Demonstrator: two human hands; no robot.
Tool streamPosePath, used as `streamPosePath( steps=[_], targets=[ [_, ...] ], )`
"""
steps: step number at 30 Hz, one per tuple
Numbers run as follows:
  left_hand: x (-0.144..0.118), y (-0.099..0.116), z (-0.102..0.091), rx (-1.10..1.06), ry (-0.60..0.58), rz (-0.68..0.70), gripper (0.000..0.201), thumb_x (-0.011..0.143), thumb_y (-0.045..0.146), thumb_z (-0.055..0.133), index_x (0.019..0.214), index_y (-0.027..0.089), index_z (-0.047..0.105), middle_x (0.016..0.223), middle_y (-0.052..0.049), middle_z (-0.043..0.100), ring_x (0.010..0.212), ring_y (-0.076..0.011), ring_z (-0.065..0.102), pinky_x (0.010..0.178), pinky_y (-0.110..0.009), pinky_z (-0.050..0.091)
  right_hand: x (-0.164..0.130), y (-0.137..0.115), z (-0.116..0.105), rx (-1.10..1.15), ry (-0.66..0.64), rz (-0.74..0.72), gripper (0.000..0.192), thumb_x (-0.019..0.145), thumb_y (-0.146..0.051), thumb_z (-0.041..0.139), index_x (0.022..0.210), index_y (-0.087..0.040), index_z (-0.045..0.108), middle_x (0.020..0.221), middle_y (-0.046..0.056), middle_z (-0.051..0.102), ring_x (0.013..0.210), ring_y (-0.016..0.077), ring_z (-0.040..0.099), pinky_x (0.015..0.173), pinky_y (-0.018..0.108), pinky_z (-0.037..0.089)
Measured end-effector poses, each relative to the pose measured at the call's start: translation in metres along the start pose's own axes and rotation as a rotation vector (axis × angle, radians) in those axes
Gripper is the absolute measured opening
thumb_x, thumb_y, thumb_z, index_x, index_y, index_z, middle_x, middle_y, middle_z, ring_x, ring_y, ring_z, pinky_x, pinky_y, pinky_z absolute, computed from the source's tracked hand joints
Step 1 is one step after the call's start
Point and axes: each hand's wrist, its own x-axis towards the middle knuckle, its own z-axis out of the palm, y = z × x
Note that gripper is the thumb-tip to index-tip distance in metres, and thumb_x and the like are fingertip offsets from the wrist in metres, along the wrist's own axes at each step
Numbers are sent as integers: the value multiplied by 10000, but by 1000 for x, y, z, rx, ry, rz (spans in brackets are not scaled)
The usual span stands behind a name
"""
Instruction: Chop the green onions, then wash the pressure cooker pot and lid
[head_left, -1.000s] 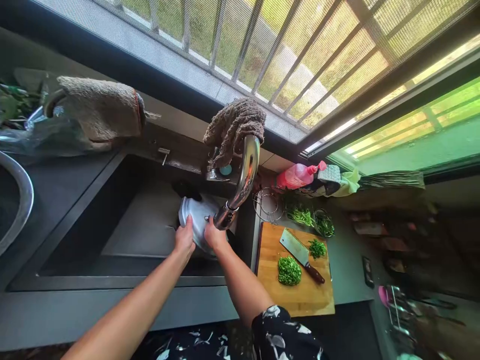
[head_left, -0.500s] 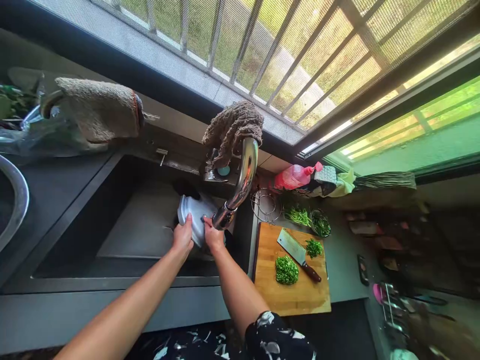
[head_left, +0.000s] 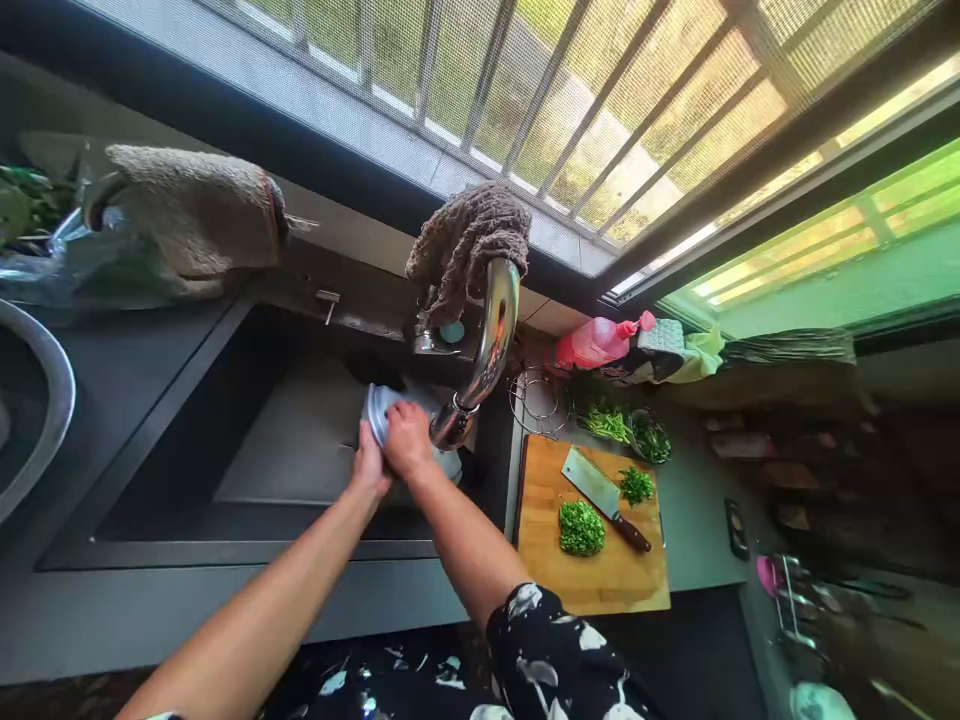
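A pale white bowl-like dish (head_left: 377,404) is tilted on its side in the dark sink (head_left: 172,470), just left of the chrome faucet (head_left: 499,330). My left hand (head_left: 369,462) is closed around its near, lower edge, thumb up along the rim. Across its face lies my right hand (head_left: 409,438), with curled fingers pressed against the dish. Whatever might be under those fingers is hidden. Behind the right wrist, another whitish shape (head_left: 451,465) shows in part at the sink bottom. No running water can be made out at the faucet tip.
Right of the sink, a wooden cutting board (head_left: 600,590) bears a cleaver (head_left: 592,482) and chopped greens (head_left: 581,528). Behind it stand a wire rack (head_left: 538,400), bowls of greens (head_left: 650,437) and a pink bottle (head_left: 596,343). Grey cloths drape the faucet (head_left: 472,240) and back left (head_left: 191,210).
My right hand has moved from the dish's right edge up onto its face, fingers now curled over it. My left hand keeps its hold lower down. The view has shifted slightly.
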Motion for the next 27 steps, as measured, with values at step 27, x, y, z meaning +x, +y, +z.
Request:
streamPosePath(
  steps=[27],
  targets=[
    [-4, 2, 12, -11, -153, -153, 366, 927, 338, 424, 1157, 120, 607, 910, -91, 713, 795, -168, 664, 825, -327, 521, -97, 64, -18, 315, 99, -59, 241, 864, -145, 460, 983, -193, 664, 994, 96, 668, 975, 190, 576, 928, 383, 423]
  ],
)
